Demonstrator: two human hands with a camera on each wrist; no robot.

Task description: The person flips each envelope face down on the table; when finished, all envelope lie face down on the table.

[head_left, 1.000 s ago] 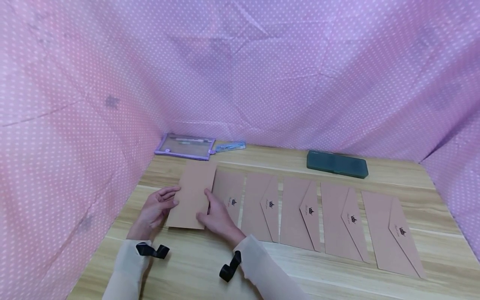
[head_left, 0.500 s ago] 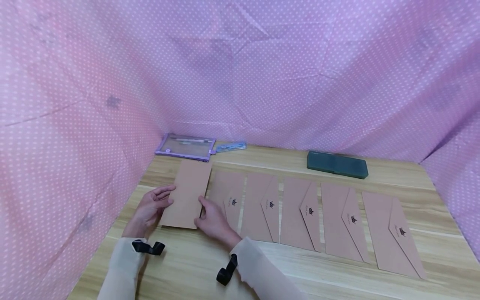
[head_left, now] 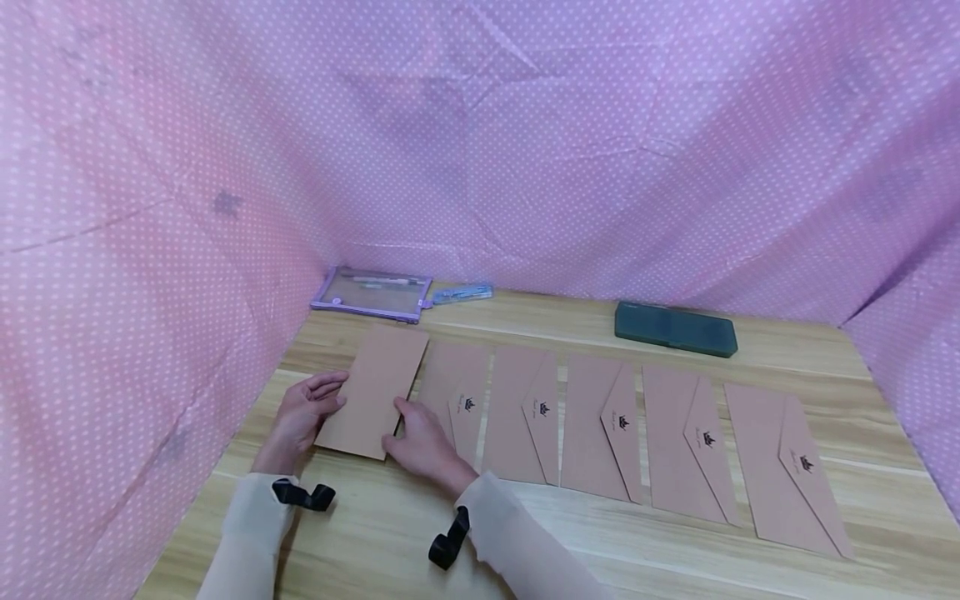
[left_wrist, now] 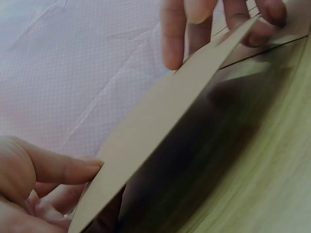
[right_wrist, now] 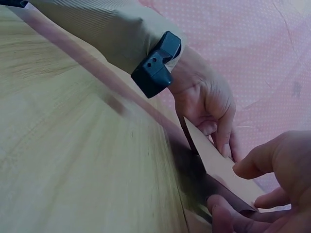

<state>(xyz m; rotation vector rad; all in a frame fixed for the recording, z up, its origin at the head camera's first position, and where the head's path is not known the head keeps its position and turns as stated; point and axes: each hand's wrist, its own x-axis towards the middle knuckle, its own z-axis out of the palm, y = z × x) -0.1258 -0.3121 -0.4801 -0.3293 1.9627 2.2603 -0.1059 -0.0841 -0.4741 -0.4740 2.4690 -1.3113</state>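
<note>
Both hands hold a brown paper envelope (head_left: 372,392), its plain face up, at the left end of a row of similar envelopes. My left hand (head_left: 298,415) pinches its left edge, the thumb on the upper face. My right hand (head_left: 422,440) grips the right edge near the lower corner, with fingers above and below the paper in the right wrist view. In the left wrist view the envelope (left_wrist: 155,119) slants, with a dark shadow on the wood beneath it. Next to it lies an envelope (head_left: 450,371) with a crown print, partly covered by my right hand.
Several flap-up envelopes (head_left: 517,417) lie side by side to the right on the wooden table (head_left: 360,533). Behind stand a purple-edged mesh pouch (head_left: 371,293), a small blue item (head_left: 462,293) and a dark green case (head_left: 675,329). A pink dotted cloth (head_left: 480,167) surrounds the table.
The held envelope has shifted left, its near end most, so it now slants more. My right hand has moved left with it. The other envelopes have not moved.
</note>
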